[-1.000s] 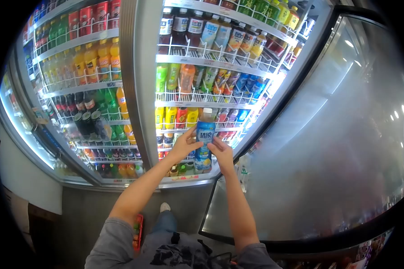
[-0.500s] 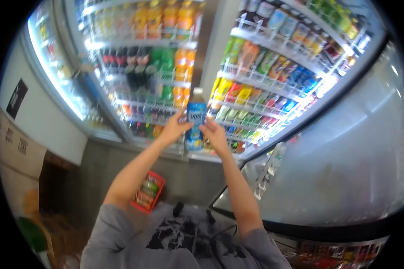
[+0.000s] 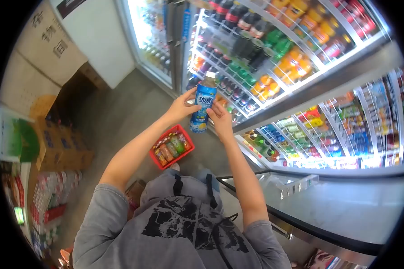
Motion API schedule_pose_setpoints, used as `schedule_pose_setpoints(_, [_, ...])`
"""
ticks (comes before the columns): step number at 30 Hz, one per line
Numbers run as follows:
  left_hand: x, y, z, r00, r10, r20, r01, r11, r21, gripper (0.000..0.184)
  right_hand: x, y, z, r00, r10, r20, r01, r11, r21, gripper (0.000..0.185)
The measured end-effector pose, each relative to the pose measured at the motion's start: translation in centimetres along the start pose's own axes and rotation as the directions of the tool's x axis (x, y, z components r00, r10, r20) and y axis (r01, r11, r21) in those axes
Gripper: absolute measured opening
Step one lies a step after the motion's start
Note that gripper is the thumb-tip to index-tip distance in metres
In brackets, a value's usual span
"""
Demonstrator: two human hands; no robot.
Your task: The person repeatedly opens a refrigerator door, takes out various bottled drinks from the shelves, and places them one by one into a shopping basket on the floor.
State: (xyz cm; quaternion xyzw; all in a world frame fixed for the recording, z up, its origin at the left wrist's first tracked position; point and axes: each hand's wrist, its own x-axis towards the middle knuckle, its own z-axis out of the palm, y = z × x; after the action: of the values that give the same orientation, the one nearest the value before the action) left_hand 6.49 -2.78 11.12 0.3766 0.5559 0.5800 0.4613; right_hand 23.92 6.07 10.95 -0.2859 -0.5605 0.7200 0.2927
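A blue-labelled drink bottle (image 3: 204,107) with a white cap is held upright in front of me, its label facing me. My left hand (image 3: 184,107) grips its left side, thumb across the label. On the other side, my right hand (image 3: 220,116) pinches the bottle with thumb and fingers. Below the bottle, a red basket (image 3: 189,151) sits on the floor by my feet. Several colourful packaged drinks or snacks (image 3: 171,148) lie inside it, too blurred to name exactly.
A drinks fridge (image 3: 256,49) with full shelves stands ahead, and its open glass door (image 3: 336,197) reaches to my right. On the left are cardboard boxes (image 3: 60,145) and shrink-wrapped bottles (image 3: 54,193). Grey floor (image 3: 116,112) lies between.
My view has turned left and down, bringing the basket and the boxes more into sight. Both hands still hold the bottle, now over the floor near the basket.
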Motion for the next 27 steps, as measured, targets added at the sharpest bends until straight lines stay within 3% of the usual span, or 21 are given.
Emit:
schedule_pose_setpoints(5, [-2.7,-7.0,-5.0,0.98,0.054,-0.193,-0.075,0.992,-0.106,0.073,3.5,7.8,3.2,0.977,0.059,0.205,-0.04,0.995,-0.096,0.055])
schedule_pose_setpoints(7, [-4.5,-9.9,-6.1,0.963,-0.1,-0.251,0.01,0.942,-0.336,0.07,3.6,9.6,4.6,0.953,0.207,0.22,-0.17,0.97,-0.175,0.056])
schedule_pose_setpoints(11, [-8.1,-15.4,-6.3,0.868,-0.255,-0.425,0.084,0.921,-0.38,0.066,3.7,16.3,5.6,0.883,0.365,0.296,-0.285,0.917,-0.279,0.056])
schedule_pose_setpoints(14, [-11.1,-19.0,-5.4,0.782,-0.274,-0.56,0.064,0.929,-0.364,0.062,2.9,19.8,6.6,0.821,0.45,0.351,-0.333,0.877,-0.346,0.056])
schedule_pose_setpoints(18, [-14.4,-21.7,-4.5,0.646,-0.417,-0.64,0.204,0.902,-0.382,0.059,1.7,23.4,7.9,0.722,0.541,0.431,-0.374,0.829,-0.414,0.056])
schedule_pose_setpoints(21, [-16.7,-27.3,-4.4,0.646,-0.35,-0.679,0.222,0.936,-0.271,0.056,0.1,28.9,7.0,0.674,0.579,0.46,-0.391,0.807,-0.443,0.055])
schedule_pose_setpoints(23, [-17.6,-29.2,-4.6,0.597,-0.464,-0.654,0.329,0.886,-0.328,0.052,-0.1,31.6,7.1,0.626,0.617,0.477,-0.462,0.786,-0.41,0.054])
schedule_pose_setpoints(25, [-17.7,-30.2,-4.6,0.573,-0.463,-0.676,0.198,0.879,-0.434,0.048,-0.3,34.0,7.1,0.617,0.623,0.48,-0.465,0.781,-0.417,0.055])
schedule_pose_setpoints(27, [-18.3,-33.7,-4.8,0.517,-0.585,-0.625,0.305,0.808,-0.503,0.049,-1.0,36.4,7.0,0.636,0.655,0.407,-0.506,0.753,-0.421,0.049])
